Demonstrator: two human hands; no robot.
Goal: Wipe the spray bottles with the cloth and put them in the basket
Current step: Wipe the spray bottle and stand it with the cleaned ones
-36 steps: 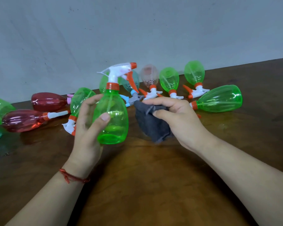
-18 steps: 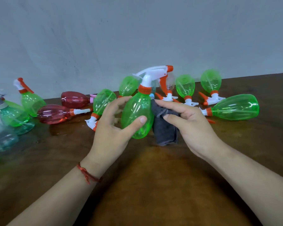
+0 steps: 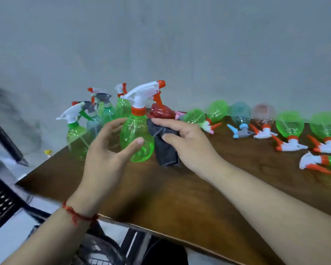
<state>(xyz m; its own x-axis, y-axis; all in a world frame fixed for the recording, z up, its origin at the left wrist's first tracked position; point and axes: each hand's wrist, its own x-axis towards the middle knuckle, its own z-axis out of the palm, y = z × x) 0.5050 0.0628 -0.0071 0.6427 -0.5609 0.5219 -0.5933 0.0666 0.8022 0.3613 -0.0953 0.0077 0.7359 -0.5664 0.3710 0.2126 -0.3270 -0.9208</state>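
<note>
My left hand (image 3: 107, 150) grips a green spray bottle (image 3: 137, 138) with a white and orange trigger head, held upright above the brown table (image 3: 180, 197). My right hand (image 3: 187, 142) pinches a dark grey cloth (image 3: 165, 150) that hangs right beside the bottle's right side. Several more bottles lie on their sides along the wall to the right, mostly green (image 3: 289, 125), one blue (image 3: 239, 114). A red bottle (image 3: 161, 111) lies behind the held one. Several upright bottles (image 3: 78, 138) stand at the table's left corner. A black perforated basket (image 3: 0, 199) shows at the left edge, below table level.
A grey wall runs behind the table. The table's left corner and front edge are close to my left wrist. Black metal table legs (image 3: 130, 243) and the floor lie below the edge. A dark bar (image 3: 6, 142) slants at the far left.
The view has swung left, bringing the table's left corner, the upright bottles and the basket into sight. Both hands moved left with the green bottle and cloth; the cloth stays beside the bottle.
</note>
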